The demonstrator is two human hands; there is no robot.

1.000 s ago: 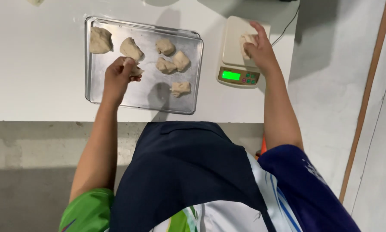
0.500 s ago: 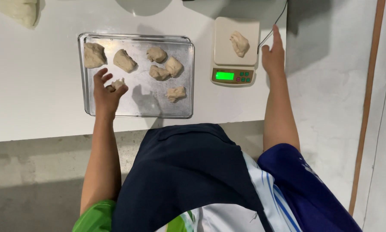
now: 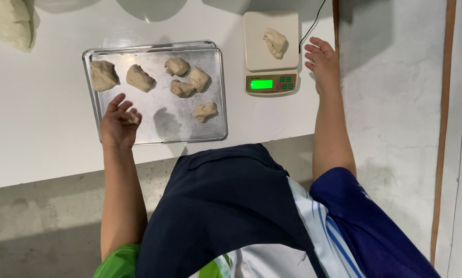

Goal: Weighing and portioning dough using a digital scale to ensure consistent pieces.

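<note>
A metal tray (image 3: 159,121) lies on the white table (image 3: 35,118) with several dough pieces on it, such as one lump (image 3: 103,75) at its far left corner. My left hand (image 3: 117,126) hovers over the tray's near left part, fingers curled on a small bit of dough (image 3: 134,118). A white kitchen scale (image 3: 270,31) with a lit green display (image 3: 262,84) stands to the right of the tray, and a dough piece (image 3: 276,42) rests on its platform. Just right of the scale, my right hand (image 3: 321,59) is open, holding nothing.
A large mass of dough (image 3: 7,23) lies at the table's far left corner. A black cable (image 3: 313,23) runs from behind the scale. The table's right edge is just beyond my right hand, with grey floor (image 3: 395,128) below it.
My left hand drew back toward the tray's near left corner with the small bit of dough. My right hand let go of the dough on the scale and moved off to its right.
</note>
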